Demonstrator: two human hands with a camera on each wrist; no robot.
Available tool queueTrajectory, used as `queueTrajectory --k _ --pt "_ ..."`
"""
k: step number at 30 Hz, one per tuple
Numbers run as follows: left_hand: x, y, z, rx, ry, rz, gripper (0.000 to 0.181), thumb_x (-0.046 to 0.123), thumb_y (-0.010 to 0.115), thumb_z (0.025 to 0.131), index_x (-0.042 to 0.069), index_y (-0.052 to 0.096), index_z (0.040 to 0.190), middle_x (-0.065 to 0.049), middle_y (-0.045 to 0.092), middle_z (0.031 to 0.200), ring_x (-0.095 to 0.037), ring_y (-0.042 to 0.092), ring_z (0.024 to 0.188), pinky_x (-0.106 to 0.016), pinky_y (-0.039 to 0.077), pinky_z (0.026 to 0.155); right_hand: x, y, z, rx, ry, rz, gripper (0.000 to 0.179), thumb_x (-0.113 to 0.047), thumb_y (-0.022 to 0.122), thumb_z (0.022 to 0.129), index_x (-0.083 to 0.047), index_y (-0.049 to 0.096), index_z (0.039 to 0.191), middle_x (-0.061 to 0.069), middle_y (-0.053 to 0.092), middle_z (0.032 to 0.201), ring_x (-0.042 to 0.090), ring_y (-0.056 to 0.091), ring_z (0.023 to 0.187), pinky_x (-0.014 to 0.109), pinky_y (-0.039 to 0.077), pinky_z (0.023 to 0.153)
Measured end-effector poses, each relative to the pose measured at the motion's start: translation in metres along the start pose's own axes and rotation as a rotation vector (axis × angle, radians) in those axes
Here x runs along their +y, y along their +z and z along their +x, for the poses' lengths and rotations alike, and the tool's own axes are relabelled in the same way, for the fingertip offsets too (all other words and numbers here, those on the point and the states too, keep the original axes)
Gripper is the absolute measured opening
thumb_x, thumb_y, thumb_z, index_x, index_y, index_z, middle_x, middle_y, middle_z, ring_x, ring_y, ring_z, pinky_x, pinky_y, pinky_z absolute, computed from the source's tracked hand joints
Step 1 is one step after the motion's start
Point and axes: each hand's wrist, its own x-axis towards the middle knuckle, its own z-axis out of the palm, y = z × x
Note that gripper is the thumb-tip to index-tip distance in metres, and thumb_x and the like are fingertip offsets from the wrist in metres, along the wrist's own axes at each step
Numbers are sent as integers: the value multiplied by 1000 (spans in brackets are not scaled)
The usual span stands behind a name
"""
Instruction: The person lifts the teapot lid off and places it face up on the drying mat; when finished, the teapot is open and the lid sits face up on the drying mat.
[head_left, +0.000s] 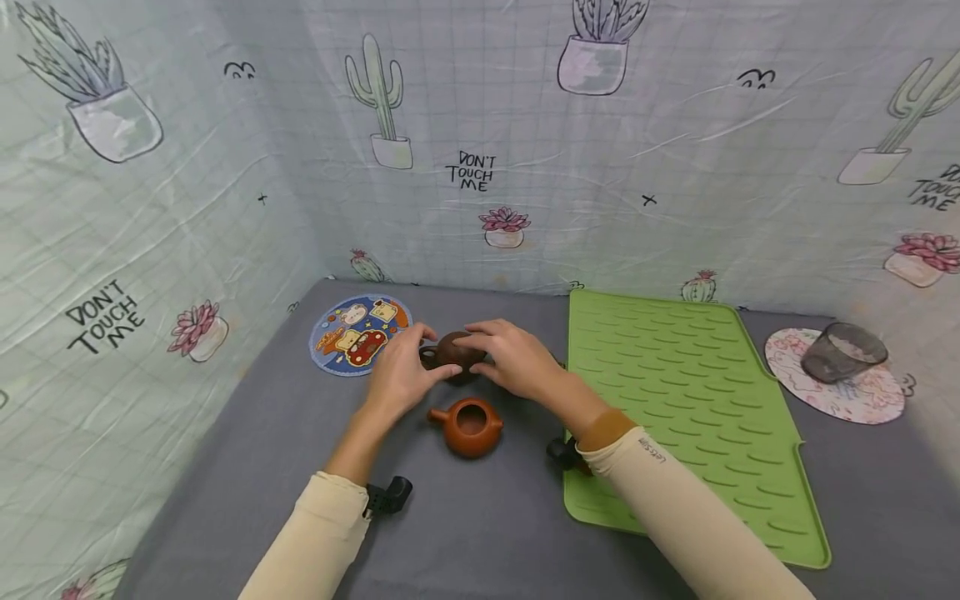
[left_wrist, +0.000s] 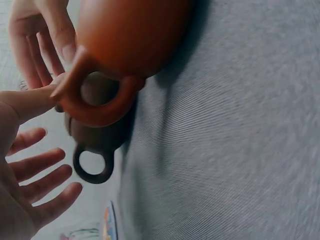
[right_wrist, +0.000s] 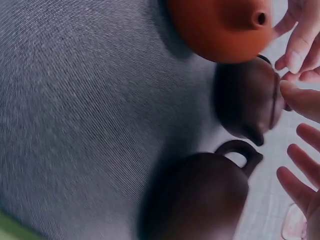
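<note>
At the frame's centre on the grey table (head_left: 225, 467), both hands, left hand (head_left: 401, 375) and right hand (head_left: 517, 358), cup relaxed, open fingers around the dark brown teapot (head_left: 453, 354), seemingly rigid, brittle clay, best lifted by its body or loop handle.

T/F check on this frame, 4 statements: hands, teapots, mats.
1. Both hands are on the dark brown teapot. True: left hand and right hand flank it.
2. The orange teapot has its lid on. False: its top is open.
3. The green mat lies to the person's left. False: it lies on the right.
4. A dark cup sits on the floral coaster. True.
</note>
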Motion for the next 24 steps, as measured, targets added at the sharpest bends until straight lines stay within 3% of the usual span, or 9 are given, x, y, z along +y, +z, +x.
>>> queueTrajectory --k 11,17,24 --pt "1 18 4 -3 -49 -23 50 39 89 78 7 65 108 -14 70 112 -35 64 110 -50 50 98 6 23 5 -6 -28 -15 45 -18 76 92 -19 67 136 10 59 150 30 57 137 44 51 110" --pt "-1 22 5 20 -79 -57 48 35 90 77 6 66 106 -15 71 112 -34 66 109 -49 52 96 3 25 7 12 -8 5 42 -18 76 92 -20 69 134 6 61 148 28 65 127 43 56 101" --pt "-4 19 9 17 -70 -75 48 31 91 77 4 67 109 -17 72 113 -35 67 109 -48 54 95 0 27 10 48 23 -10 42 -21 77 92 -22 70 133 3 63 145 28 71 117 42 61 90"
